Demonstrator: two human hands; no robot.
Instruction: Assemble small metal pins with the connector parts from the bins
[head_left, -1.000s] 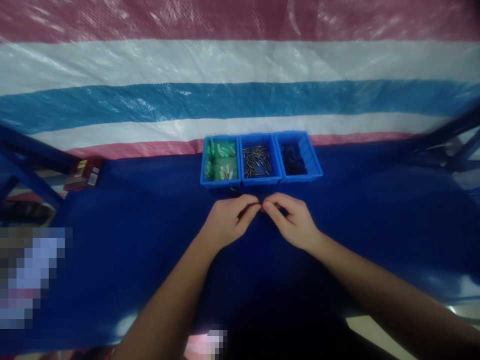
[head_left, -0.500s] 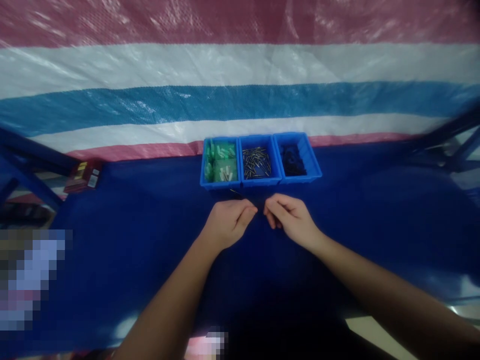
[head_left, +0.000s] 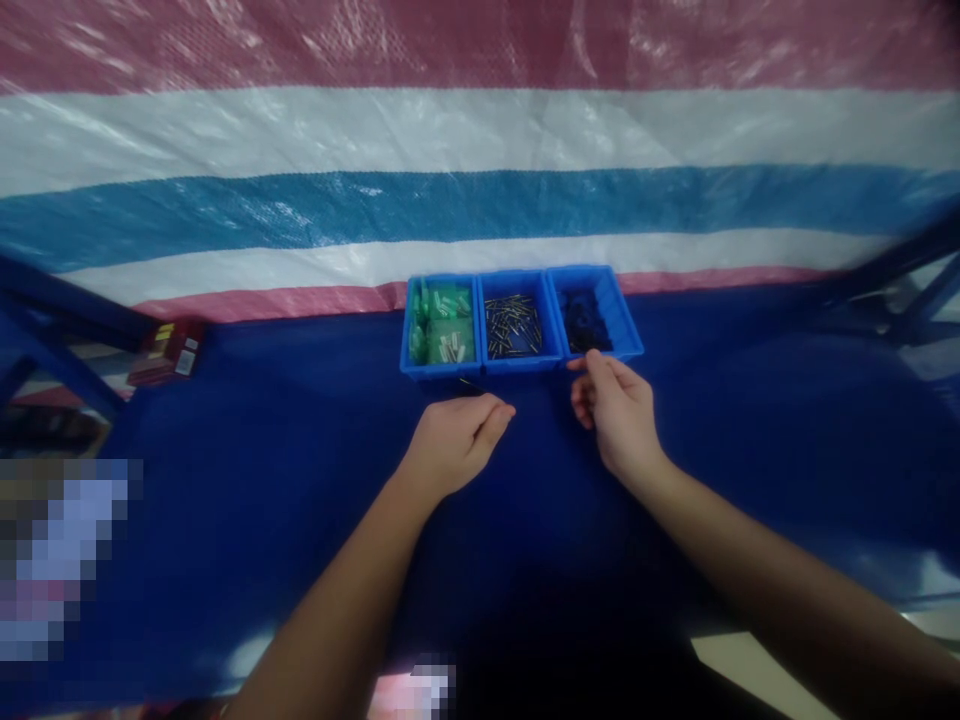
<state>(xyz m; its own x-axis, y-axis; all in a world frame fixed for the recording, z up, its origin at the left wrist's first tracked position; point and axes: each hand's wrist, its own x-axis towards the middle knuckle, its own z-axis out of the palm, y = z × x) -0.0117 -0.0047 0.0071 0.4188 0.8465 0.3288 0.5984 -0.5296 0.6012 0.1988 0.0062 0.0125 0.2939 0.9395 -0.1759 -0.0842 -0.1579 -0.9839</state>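
Note:
My left hand (head_left: 456, 440) is closed, thumb against the fingers, in front of the left and middle bins. A thin dark rod with a brassy tip (head_left: 469, 385) shows just beyond its knuckles; I cannot tell whether it is held or lies on the table. My right hand (head_left: 622, 410) is at the front edge of the right blue bin (head_left: 626, 335), thumb and fingers apart, nothing visible between them. Small black parts (head_left: 585, 318) fill that bin. Thin metal, pointed pieces (head_left: 514, 322) lie in the middle blue bin (head_left: 555, 335).
In the left blue bin (head_left: 441, 370) are green plastic bags (head_left: 450, 325) with small white pieces. A dark red box (head_left: 166, 352) stands at the table's left end. Behind the blue table (head_left: 300, 420) hangs a striped sheet (head_left: 480, 130). Blue frame bars flank both sides.
My right hand has moved from beside my left hand, right and away from me, to the right bin's front edge, its fingers parting. My left hand stays almost still.

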